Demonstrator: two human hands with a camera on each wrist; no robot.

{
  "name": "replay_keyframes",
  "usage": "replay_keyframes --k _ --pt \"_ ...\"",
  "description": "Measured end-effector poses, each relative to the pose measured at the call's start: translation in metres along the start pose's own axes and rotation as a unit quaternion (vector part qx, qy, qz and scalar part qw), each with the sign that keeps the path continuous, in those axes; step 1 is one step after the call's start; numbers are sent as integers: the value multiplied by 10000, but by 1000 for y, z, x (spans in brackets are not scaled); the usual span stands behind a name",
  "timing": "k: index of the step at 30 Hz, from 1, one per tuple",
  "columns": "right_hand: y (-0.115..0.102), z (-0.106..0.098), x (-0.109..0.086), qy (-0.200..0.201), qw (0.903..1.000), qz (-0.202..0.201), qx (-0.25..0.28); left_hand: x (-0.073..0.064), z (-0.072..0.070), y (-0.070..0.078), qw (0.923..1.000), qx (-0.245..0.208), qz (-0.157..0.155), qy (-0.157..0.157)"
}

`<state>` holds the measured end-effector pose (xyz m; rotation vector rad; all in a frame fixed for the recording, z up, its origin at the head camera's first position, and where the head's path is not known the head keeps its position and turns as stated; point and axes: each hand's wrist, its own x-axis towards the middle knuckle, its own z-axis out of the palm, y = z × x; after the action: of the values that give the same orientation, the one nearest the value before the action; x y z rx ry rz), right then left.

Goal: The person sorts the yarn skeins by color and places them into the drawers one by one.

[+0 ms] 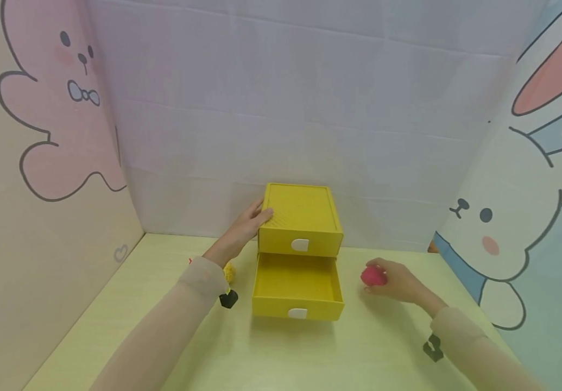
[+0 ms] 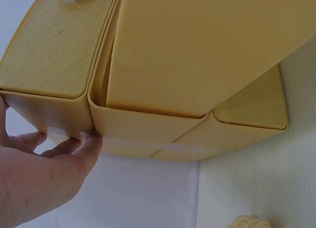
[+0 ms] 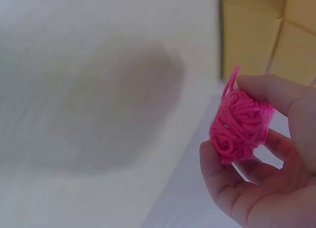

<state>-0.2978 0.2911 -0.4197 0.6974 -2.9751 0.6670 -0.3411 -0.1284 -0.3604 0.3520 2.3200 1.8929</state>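
A yellow drawer unit (image 1: 302, 209) stands in the middle of the table. Its drawer with a white handle (image 1: 297, 313), just below the top one, is pulled out, and its visible floor is bare. My left hand (image 1: 244, 228) rests against the unit's upper left side, thumb over the top edge. Several fingertips (image 2: 91, 144) press on the side wall in the left wrist view. To the right of the unit, my right hand (image 1: 398, 279) pinches a small ball of pink yarn (image 3: 239, 127) between thumb and fingers, above the table, with a loose strand sticking up.
A small yellow yarn ball (image 1: 229, 272) lies left of the unit, partly behind the left forearm, with a bit of red (image 1: 190, 261) beside it. A white cloth wall (image 1: 300, 108) rises behind; panels with cartoon animals flank the pale table (image 1: 300, 358).
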Motion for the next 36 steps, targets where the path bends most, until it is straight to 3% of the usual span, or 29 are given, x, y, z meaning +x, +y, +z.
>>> replay_keyframes --k 9,17,25,36 --pt "-54 -24 2 -65 9983 -525 259 0 -1 -1 10000 10 -18 20" --pt "-98 -36 0 -361 9952 -778 478 0 -1 -1 10000 -36 -14 -1" --pt "-128 -32 8 -493 9880 -1383 487 0 -1 -1 10000 -74 -19 -7" --pt "-151 -2 32 -667 9821 -1719 384 1 0 -2 10000 -82 43 13"
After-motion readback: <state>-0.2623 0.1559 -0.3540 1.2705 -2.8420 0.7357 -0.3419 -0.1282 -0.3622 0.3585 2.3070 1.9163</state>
